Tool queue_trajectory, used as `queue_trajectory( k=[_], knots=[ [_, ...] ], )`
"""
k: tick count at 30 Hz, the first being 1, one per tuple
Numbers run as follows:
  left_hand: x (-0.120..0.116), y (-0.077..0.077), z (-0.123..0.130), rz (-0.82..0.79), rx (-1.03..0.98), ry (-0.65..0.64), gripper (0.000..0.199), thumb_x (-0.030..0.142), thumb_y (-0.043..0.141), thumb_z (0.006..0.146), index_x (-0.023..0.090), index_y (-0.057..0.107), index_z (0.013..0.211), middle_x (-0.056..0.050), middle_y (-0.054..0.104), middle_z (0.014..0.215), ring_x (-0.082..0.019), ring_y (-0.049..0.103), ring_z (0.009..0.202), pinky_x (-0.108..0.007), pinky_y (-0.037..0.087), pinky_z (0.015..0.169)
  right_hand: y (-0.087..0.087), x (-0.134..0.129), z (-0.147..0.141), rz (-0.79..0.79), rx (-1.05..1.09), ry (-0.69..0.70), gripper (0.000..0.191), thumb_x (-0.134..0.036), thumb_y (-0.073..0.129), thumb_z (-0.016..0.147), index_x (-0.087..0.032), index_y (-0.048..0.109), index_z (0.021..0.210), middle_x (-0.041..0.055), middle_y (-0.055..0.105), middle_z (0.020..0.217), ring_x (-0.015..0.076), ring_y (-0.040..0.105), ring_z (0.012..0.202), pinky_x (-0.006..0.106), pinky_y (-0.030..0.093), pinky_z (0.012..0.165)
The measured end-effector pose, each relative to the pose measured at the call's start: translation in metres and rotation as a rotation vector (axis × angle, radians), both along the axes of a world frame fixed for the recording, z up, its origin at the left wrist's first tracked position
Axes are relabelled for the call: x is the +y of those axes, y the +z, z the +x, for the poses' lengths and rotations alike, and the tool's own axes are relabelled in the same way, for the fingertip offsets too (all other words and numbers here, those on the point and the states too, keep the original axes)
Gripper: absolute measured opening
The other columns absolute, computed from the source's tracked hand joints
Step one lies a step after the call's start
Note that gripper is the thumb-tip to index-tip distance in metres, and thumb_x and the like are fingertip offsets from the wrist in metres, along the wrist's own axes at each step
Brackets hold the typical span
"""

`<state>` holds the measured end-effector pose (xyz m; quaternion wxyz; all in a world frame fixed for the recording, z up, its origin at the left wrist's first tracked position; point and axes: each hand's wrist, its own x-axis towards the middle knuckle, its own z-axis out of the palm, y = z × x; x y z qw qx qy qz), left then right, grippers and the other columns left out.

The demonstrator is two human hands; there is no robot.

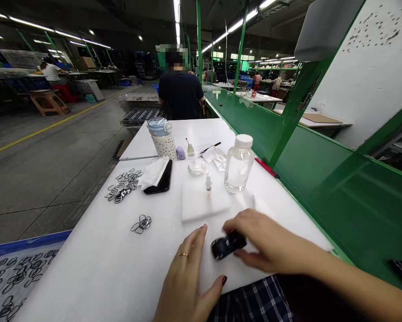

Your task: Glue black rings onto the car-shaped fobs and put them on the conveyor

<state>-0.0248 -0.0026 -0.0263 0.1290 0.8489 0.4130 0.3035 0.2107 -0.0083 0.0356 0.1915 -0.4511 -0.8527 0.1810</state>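
Observation:
My right hand (259, 239) is closed around a small shiny black object (228, 245) with a rounded end, held just above the white table near its front edge. Its exact kind is not clear, and my fingers cover part of it. My left hand (189, 275), wearing a thin gold ring, is beside it with thumb and fingers apart, holding nothing. In front of both hands lies a white foam pad (204, 205) with a small clear vial (208, 182) upright on it. A few thin black rings (141, 224) lie to the left.
Behind the pad stand a clear bottle (238, 165) and a dotted tumbler (161, 138). A black phone (160, 181) lies under white tissue, beside a pile of black rings (123, 184). A red pen (267, 168) lies by the green conveyor (308, 179). A person (179, 91) sits ahead.

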Motion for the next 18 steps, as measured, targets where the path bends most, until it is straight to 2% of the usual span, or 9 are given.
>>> queue_trajectory(
  k=[2, 4, 5, 7, 10, 12, 14, 16, 18],
  knots=[
    [-0.009, -0.005, -0.006, 0.029, -0.002, -0.009, 0.070, 0.022, 0.054, 0.087, 0.023, 0.024, 0.150, -0.011, 0.053, 0.140, -0.026, 0.056, 0.124, -0.037, 0.056, 0.093, 0.001, 0.000, -0.033, 0.008, -0.053, 0.174, 0.040, -0.013, 0.056, 0.080, -0.013, 0.051, 0.120, 0.0094, 0.065, 0.097, 0.0226, 0.059, 0.091, 0.037, 0.047, 0.084],
    [-0.019, -0.009, -0.012, 0.042, -0.042, 0.011, 0.065, 0.017, 0.048, 0.091, 0.025, 0.023, 0.151, -0.009, 0.056, 0.137, -0.022, 0.058, 0.122, -0.032, 0.055, 0.095, 0.000, 0.006, -0.047, -0.038, -0.030, 0.217, 0.033, -0.014, 0.056, 0.082, -0.015, 0.054, 0.115, 0.0080, 0.066, 0.095, 0.0219, 0.060, 0.088, 0.036, 0.048, 0.079],
    [-0.024, -0.011, -0.013, 0.041, -0.061, 0.032, 0.064, 0.016, 0.047, 0.092, 0.027, 0.024, 0.150, -0.008, 0.059, 0.134, -0.021, 0.060, 0.120, -0.030, 0.055, 0.095, -0.001, 0.011, -0.048, -0.067, 0.028, 0.154, 0.025, -0.016, 0.057, 0.084, -0.017, 0.055, 0.109, 0.0064, 0.066, 0.093, 0.0208, 0.061, 0.084, 0.035, 0.048, 0.076],
    [-0.033, -0.014, -0.013, 0.019, -0.083, 0.095, 0.062, 0.019, 0.052, 0.092, 0.029, 0.028, 0.149, -0.007, 0.061, 0.130, -0.022, 0.062, 0.115, -0.030, 0.056, 0.092, -0.002, 0.024, -0.047, -0.074, 0.200, -0.137, 0.012, -0.026, 0.058, 0.086, -0.019, 0.053, 0.094, 0.0039, 0.065, 0.085, 0.0188, 0.060, 0.076, 0.032, 0.048, 0.069],
    [-0.038, -0.012, -0.011, -0.048, -0.069, 0.155, 0.066, 0.026, 0.061, 0.088, 0.030, 0.032, 0.148, -0.009, 0.058, 0.133, -0.026, 0.062, 0.115, -0.035, 0.058, 0.089, -0.002, 0.049, -0.045, 0.005, 0.382, -0.521, 0.029, -0.034, 0.063, 0.084, -0.019, 0.046, 0.102, 0.0072, 0.063, 0.097, 0.0206, 0.060, 0.084, 0.035, 0.048, 0.072],
    [-0.033, -0.005, -0.012, -0.143, -0.019, 0.069, 0.079, 0.022, 0.070, 0.079, 0.031, 0.033, 0.148, -0.009, 0.052, 0.142, -0.029, 0.061, 0.118, -0.036, 0.060, 0.087, -0.001, 0.065, -0.045, -0.026, 0.381, -0.508, 0.032, -0.033, 0.063, 0.083, -0.019, 0.047, 0.107, 0.0090, 0.062, 0.105, 0.0232, 0.059, 0.093, 0.038, 0.047, 0.079],
    [-0.023, 0.007, -0.014, -0.282, 0.053, -0.074, 0.087, 0.014, 0.073, 0.070, 0.031, 0.036, 0.147, -0.007, 0.043, 0.150, -0.029, 0.058, 0.122, -0.036, 0.059, 0.088, 0.000, 0.078, -0.044, -0.109, 0.343, -0.428, 0.015, -0.032, 0.058, 0.086, -0.019, 0.055, 0.093, 0.0068, 0.064, 0.090, 0.0241, 0.059, 0.087, 0.041, 0.045, 0.080],
    [-0.012, 0.018, -0.014, -0.411, 0.103, -0.166, 0.081, 0.010, 0.069, 0.069, 0.030, 0.044, 0.143, -0.004, 0.042, 0.151, -0.028, 0.055, 0.125, -0.038, 0.055, 0.096, 0.003, 0.088, -0.039, -0.192, 0.343, -0.368, 0.019, -0.033, 0.052, 0.090, -0.018, 0.056, 0.078, 0.0052, 0.063, 0.077, 0.0231, 0.059, 0.079, 0.041, 0.045, 0.078],
    [-0.004, 0.024, -0.012, -0.481, 0.107, -0.173, 0.070, 0.013, 0.067, 0.068, 0.026, 0.053, 0.136, -0.004, 0.050, 0.145, -0.027, 0.056, 0.124, -0.041, 0.051, 0.102, 0.008, 0.092, -0.033, -0.266, 0.398, -0.312, 0.027, -0.038, 0.049, 0.092, -0.017, 0.059, 0.079, 0.0067, 0.065, 0.082, 0.0220, 0.060, 0.080, 0.040, 0.046, 0.078]
  ],
)
